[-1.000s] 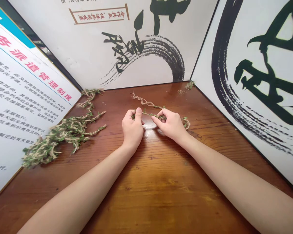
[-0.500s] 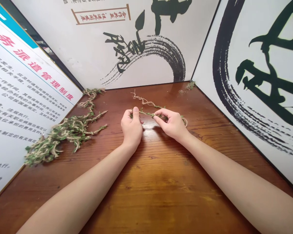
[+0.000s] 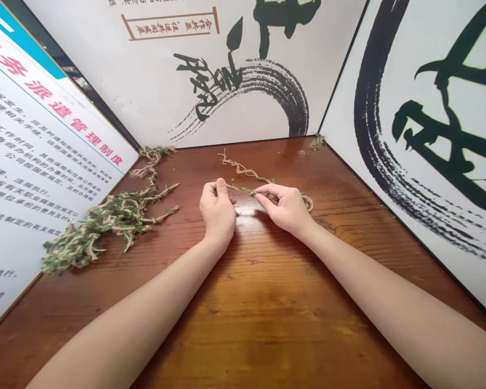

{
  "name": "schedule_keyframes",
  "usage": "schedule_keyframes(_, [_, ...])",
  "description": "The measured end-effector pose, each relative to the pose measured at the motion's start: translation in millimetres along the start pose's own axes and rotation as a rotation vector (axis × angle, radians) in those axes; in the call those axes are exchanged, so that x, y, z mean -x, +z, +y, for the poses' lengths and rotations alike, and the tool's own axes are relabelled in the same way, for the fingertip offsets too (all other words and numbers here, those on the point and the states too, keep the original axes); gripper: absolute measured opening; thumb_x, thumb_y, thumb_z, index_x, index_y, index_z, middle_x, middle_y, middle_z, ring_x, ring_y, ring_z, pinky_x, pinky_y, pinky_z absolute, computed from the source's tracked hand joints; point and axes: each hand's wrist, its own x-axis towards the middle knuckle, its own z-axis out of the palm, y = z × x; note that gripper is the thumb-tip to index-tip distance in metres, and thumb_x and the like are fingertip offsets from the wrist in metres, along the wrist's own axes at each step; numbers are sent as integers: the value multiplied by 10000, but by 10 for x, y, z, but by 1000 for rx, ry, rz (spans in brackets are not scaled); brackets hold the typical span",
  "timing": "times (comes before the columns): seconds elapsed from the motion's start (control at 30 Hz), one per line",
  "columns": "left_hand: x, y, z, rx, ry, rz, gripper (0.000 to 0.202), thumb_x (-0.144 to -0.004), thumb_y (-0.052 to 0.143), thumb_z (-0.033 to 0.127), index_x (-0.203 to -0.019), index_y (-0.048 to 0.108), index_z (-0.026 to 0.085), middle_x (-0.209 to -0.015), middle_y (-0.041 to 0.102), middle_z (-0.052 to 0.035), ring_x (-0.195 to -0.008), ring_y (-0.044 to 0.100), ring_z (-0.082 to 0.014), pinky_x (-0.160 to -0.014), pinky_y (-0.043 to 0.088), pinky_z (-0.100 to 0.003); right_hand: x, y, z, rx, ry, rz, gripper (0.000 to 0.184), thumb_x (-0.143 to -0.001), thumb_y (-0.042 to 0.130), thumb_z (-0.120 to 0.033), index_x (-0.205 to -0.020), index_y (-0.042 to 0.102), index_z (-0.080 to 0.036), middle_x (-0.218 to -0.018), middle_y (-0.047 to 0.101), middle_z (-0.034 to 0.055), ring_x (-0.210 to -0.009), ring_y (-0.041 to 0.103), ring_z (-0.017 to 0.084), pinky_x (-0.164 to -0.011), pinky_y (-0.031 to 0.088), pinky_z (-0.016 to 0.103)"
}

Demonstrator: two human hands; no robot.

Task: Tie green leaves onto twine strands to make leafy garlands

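A thin length of jute twine with small green leaves [image 3: 243, 189] stretches between my two hands above the wooden table [image 3: 247, 302]. My left hand [image 3: 217, 210] is closed in a fist, pinching one part of the twine under the thumb. My right hand [image 3: 285, 206] pinches the twine a little to the right with thumb and fingers. The twine's frayed free end [image 3: 233, 162] trails off toward the back wall, and a loop of it [image 3: 306, 201] shows behind my right hand.
A heap of the same leafy twine [image 3: 109, 216] lies at the left along a printed board [image 3: 32, 162]. A small leafy scrap [image 3: 316, 142] sits in the back right corner. White panels with black brush lettering [image 3: 429, 135] enclose the table at the back and right.
Both hands have shifted slightly left and kept their hold on the twine. My left thumb has closed down further onto it.
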Motion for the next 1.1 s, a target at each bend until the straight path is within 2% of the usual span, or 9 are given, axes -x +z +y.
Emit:
schedule_keyframes(0.17, [-17,5,-34,-90,74,42,301,-1034,483,453,-918,523,178,-811,583,-42,-732,572,-152,-735,496,-294,-9,-19,12,66,-6,-28,187,-895,607,-286,-875,740,-156,-661,637,13,-555,490,123,-582,385,283])
schedule_keyframes(0.23, [21,8,-22,-183,205,111,213,-985,563,377,-1045,541,174,-1067,606,-104,-996,597,-201,-959,482,-378,-14,-20,26,97,-25,-20,160,-890,601,-245,-878,734,-157,-699,662,14,-588,526,128,-621,408,286])
schedule_keyframes(0.33, [141,-4,34,-342,535,158,456,-910,630,290,-1320,470,174,-1412,479,-181,-1379,441,-289,-1189,295,-510,-13,-18,40,134,-104,-29,156,-915,585,-229,-906,722,-157,-850,724,33,-738,623,153,-725,454,293])
schedule_keyframes(0.47, [269,-32,77,-352,905,-189,600,-951,548,248,-1503,320,197,-1497,489,-169,-1438,448,-268,-1269,153,-534,2,-17,33,119,-215,-125,152,-924,540,-208,-992,668,-163,-975,735,53,-867,662,184,-803,473,305])
schedule_keyframes(0.63, [261,-31,82,-384,625,-545,581,-994,471,271,-1546,319,170,-1292,668,-140,-1107,671,-229,-988,472,-400,16,-20,13,64,-252,-122,222,-790,481,-87,-985,464,-191,-892,644,40,-746,596,157,-687,438,270])
schedule_keyframes(0.77, [241,-26,137,-493,533,-544,385,-986,436,242,-1348,550,180,-1034,741,-66,-888,667,-225,-894,407,-404,23,-23,-9,44,-203,-144,225,-784,510,-128,-972,415,-208,-829,594,12,-688,548,144,-650,416,257])
schedule_keyframes(0.83, [232,-26,151,-514,488,-532,271,-984,409,242,-1093,648,178,-926,732,-55,-819,638,-217,-829,373,-383,29,-30,-18,49,-188,-152,233,-803,545,-165,-1009,443,-205,-824,593,7,-670,538,140,-642,412,258])
schedule_keyframes(0.93, [211,-31,140,-560,474,-520,304,-946,396,255,-690,535,166,-763,663,-56,-715,552,-197,-730,301,-359,35,-44,-22,50,-199,-144,278,-811,547,-158,-1081,498,-197,-857,612,16,-717,562,147,-691,432,268])
schedule_keyframes(1.1, [182,-44,123,-511,394,-490,305,-846,426,285,-567,382,171,-609,509,-40,-605,404,-168,-644,247,-334,33,-66,-19,76,-153,-141,287,-816,531,-149,-1099,552,-187,-827,618,10,-673,544,147,-673,421,283])
